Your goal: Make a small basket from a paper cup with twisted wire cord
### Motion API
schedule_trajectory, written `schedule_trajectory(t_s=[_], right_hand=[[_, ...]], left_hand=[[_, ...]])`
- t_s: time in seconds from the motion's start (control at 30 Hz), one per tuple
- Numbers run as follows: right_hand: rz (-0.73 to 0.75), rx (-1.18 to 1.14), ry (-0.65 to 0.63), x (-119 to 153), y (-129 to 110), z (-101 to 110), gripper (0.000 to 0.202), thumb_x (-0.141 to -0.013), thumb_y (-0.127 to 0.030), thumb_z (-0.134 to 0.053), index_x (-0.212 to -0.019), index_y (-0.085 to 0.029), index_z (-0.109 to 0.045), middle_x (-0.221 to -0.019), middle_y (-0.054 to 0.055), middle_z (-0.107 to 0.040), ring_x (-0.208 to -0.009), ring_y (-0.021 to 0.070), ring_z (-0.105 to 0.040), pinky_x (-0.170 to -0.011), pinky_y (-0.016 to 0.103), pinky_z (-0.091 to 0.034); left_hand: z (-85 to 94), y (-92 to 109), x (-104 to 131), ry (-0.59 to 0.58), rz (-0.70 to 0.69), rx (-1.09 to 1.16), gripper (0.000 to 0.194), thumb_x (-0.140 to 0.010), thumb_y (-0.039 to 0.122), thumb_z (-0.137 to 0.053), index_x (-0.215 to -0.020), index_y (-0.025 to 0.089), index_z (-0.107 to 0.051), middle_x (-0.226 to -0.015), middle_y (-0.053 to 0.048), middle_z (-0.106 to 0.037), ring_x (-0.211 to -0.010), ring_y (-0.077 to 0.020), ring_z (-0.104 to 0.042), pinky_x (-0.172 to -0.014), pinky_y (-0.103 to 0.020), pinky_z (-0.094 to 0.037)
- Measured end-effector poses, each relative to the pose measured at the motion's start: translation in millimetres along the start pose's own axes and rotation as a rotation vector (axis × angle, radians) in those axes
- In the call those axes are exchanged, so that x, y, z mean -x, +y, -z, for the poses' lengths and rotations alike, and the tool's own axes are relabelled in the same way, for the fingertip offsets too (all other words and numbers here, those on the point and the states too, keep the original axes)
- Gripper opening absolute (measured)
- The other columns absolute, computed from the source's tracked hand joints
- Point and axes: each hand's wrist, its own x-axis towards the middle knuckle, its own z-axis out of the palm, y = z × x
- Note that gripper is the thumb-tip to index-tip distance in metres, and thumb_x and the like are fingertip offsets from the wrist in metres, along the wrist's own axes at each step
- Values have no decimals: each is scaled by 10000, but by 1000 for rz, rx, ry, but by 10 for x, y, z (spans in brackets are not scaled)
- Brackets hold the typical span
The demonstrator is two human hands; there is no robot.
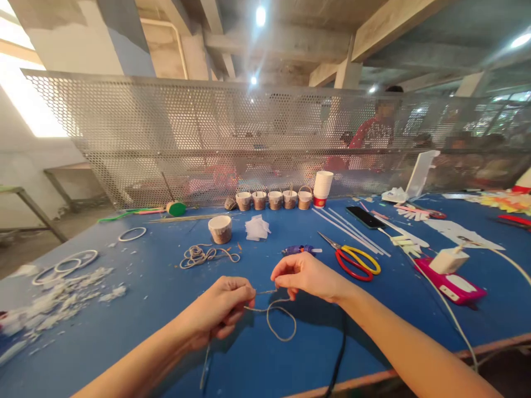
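Note:
My left hand [230, 307] is closed on a thin beige twine [286, 338], which loops below and between both hands. Its fingers hide how the twine lies inside them, and one end hangs below the fist. My right hand [301, 275] pinches the same twine a short way to the right. Just beyond the right hand lies a blue glue gun [299, 250]. Red-and-yellow-handled scissors [352, 260] rest to its right. Farther off, a twine-wrapped cup [220, 229] stands behind a loose tangle of twine [199, 256].
Several small wrapped cups [275, 200] line the back beside a stack of paper cups [322, 188]. White strips [352, 229], a phone [365, 217] and a pink power strip [452, 284] with cables lie right. White rings [133, 234] and fluffy scraps [62, 298] lie left. A perforated metal screen [207, 138] borders the table.

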Motion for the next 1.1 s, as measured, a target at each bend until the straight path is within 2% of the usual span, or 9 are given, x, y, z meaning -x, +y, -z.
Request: schedule_trajectory(t_s=[0.17,0.33,0.43,0.6,0.67,0.77,0.87,0.97,1.1], right_hand=[[112,432,159,64,-112,-160,80,-735,-151,-604,-743,-156,-684,-601,-26,-604,-541,92,-499,-524,221,-378],[158,326,227,117,-100,-385,132,-779,-220,-592,-783,-158,-709,-727,16,-687,-636,127,-551,-593,241,-414],[47,85,235,111,-46,-488,134,-741,-271,-650,-786,-166,-719,-696,2,-659,-543,89,-478,-500,221,-356],[-170,-340,81,39,-13,-508,263,-550,-352,-796,-692,-154,-698,-589,-27,-581,-437,35,-324,-406,193,-187],[-181,-279,-9,-1,-63,-438,252,-511,-327,-810,-645,-151,-689,-540,-39,-557,-442,43,-352,-411,193,-212],[-150,-17,-129,-37,-218,-314,165,-549,-270,-775,-627,-148,-695,-550,-34,-583,-495,64,-436,-458,198,-301],[-74,263,-207,-5,-390,-287,85,-621,-226,-721,-648,-146,-708,-598,-20,-627,-568,89,-502,-540,210,-373],[61,475,-131,89,-462,-400,90,-691,-215,-657,-690,-152,-722,-639,-8,-648,-599,112,-531,-557,224,-389],[219,491,52,182,-361,-606,138,-737,-205,-609,-706,-165,-737,-753,19,-682,-675,135,-580,-616,236,-419]], left_hand=[[10,-52,116,320,-178,-281,233,-682,388,-562,-599,174,-604,-378,94,-334,-305,-56,-270,-327,-190,-162],[-25,-120,185,465,-272,-159,277,-697,430,-579,-654,163,-643,-401,87,-334,-336,-61,-290,-343,-192,-182],[-45,-158,236,422,-274,41,311,-683,476,-622,-670,166,-618,-377,108,-283,-336,-47,-223,-336,-179,-179],[-53,-223,332,177,-157,362,350,-625,510,-692,-697,180,-600,-376,142,-201,-359,-27,-86,-307,-150,-113],[-37,-238,372,99,-103,392,322,-608,474,-712,-671,178,-601,-385,144,-189,-361,-22,-68,-297,-145,-89],[0,-239,427,50,-50,319,251,-611,400,-702,-623,172,-597,-379,138,-206,-346,-18,-79,-283,-142,-95],[27,-233,465,163,-74,140,212,-649,365,-648,-595,166,-598,-339,123,-240,-316,-21,-122,-276,-140,-116],[23,-248,484,334,-152,95,232,-664,377,-631,-601,155,-607,-325,114,-262,-305,-22,-166,-282,-136,-142],[-11,-300,500,355,-188,353,292,-632,438,-675,-658,153,-620,-355,138,-216,-327,-11,-123,-288,-129,-142]])
